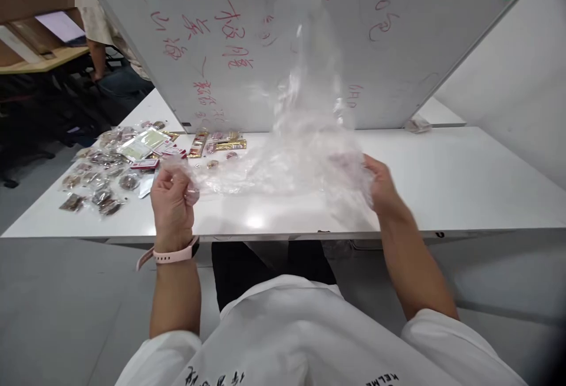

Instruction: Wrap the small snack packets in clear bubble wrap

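A large clear plastic bag (305, 138) is spread out in the air between my two hands, above the white table. It is crumpled and partly blurred, and its upper part billows up in front of the whiteboard. My left hand (174, 191), with a pink wristband below it, pinches one end of the bag. At the other end, the fingers of my right hand (380, 182) grip the plastic and are partly covered by it. Left of my left hand lies a pile of small clear-wrapped packets (104, 168), with a pale green flat packet (145, 144) on top.
Gold and red sachets (230, 145) lie behind the bag's left part. A whiteboard (247, 50) with red writing stands across the table's back. One more clear packet (418, 125) rests by its right end. A person (115, 50) sits at a desk, back left.
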Available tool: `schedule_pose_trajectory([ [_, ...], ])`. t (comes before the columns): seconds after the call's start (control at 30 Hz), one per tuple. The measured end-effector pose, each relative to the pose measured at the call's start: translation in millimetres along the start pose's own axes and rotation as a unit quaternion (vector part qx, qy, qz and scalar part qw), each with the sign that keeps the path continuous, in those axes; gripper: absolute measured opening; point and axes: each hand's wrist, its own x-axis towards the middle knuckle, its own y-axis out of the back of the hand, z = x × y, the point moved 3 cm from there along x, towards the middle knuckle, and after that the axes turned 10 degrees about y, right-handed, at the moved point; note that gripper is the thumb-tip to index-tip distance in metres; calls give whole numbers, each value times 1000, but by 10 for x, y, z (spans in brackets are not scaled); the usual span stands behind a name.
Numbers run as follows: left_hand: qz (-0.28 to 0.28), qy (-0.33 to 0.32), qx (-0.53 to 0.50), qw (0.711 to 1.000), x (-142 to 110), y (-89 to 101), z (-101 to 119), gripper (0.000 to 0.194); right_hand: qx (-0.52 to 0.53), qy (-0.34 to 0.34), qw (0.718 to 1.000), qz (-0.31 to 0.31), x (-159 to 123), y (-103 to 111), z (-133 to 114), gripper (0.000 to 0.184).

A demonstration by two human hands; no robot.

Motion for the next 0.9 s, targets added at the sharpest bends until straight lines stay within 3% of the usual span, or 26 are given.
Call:
schedule_pose_trajectory([
  [0.1,43,65,98,992,19,277,-205,34,-185,22,975,-119,35,-307,445,40],
  [0.2,61,99,152,982,-4,498,-353,31,-294,-14,943,-154,-58,-321,815,39],
  [0.33,74,65,162,982,-63,708,-402,30,-341,-62,931,-110,-181,121,987,43],
  [0.4,73,53,166,982,-102,747,-430,30,-393,-89,914,-42,-222,371,908,41],
  [0.47,75,52,161,983,-145,723,-481,31,-421,-86,901,57,-283,483,703,41],
  [0.53,67,55,143,986,-183,630,-537,34,-372,-87,918,108,-378,375,470,44],
  [0.6,37,48,118,991,-205,496,-572,35,-247,-132,957,70,-480,88,320,53],
  [0.67,-7,36,98,995,-196,382,-562,34,-101,-194,975,31,-562,-204,268,59],
  [0.73,-43,19,85,995,-140,346,-492,32,-6,-221,974,55,-579,-313,287,41],
  [0.8,-52,-14,73,996,-36,403,-354,32,30,-222,967,120,-536,-175,333,30],
  [0.9,-30,-80,55,995,154,565,-75,35,60,-211,954,203,-453,300,310,46],
])
